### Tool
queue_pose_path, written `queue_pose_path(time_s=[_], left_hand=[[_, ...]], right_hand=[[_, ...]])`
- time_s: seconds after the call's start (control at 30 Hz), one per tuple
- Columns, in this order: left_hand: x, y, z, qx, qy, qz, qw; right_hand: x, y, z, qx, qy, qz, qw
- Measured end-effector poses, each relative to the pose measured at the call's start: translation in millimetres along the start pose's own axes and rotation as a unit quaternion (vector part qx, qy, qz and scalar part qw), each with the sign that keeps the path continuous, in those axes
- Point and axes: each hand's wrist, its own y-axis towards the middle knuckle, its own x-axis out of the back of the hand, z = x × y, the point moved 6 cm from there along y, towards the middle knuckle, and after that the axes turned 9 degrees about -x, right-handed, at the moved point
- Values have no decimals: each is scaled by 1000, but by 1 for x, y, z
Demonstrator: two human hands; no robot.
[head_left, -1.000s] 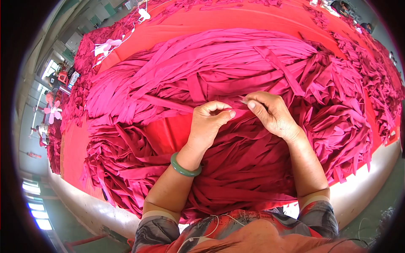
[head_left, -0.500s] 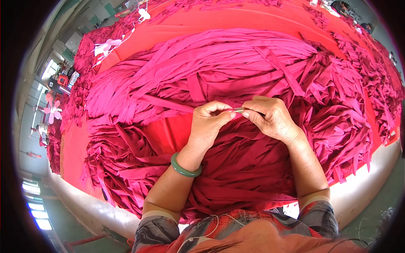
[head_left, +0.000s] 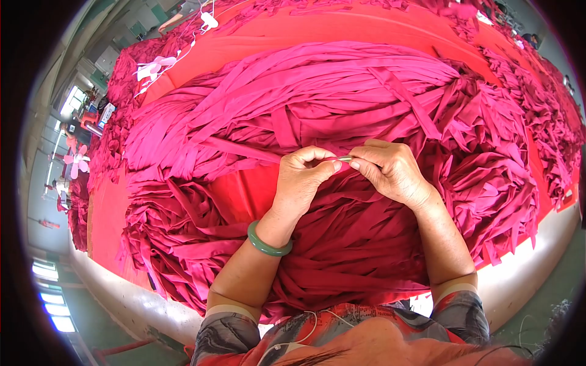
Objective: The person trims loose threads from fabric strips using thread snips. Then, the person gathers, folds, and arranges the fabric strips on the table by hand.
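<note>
My left hand (head_left: 299,178), with a green bangle (head_left: 267,245) on its wrist, is closed with thumb and forefinger pinching the end of a magenta fabric strip (head_left: 247,154). My right hand (head_left: 394,174) is closed around a slim, pointed metal tool (head_left: 346,158). The tool's tip meets the strip at my left fingertips; its exact kind cannot be made out, as most of it lies inside the right hand. Below and beyond both hands spreads a large heap of magenta fabric strips (head_left: 305,73), long and laid side by side at the back, tangled nearer me.
Red cloth (head_left: 360,27) covers the table under the strips. More strips are piled along the right edge (head_left: 549,128) and far left. A pink fan (head_left: 157,64) and a white cord stand at the back left, with another pink fan (head_left: 76,161) beyond the left edge. People sit farther off.
Both hands keep nearly the same place and grip. The metal tool has turned slightly between the fingertips.
</note>
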Motion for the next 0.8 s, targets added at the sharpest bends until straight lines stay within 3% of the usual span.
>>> queue_pose_path(time_s=[0.8], left_hand=[[2,0,3,7,-2,4,1000]], right_hand=[[-1,-1,1,4,-18,-12,1000]])
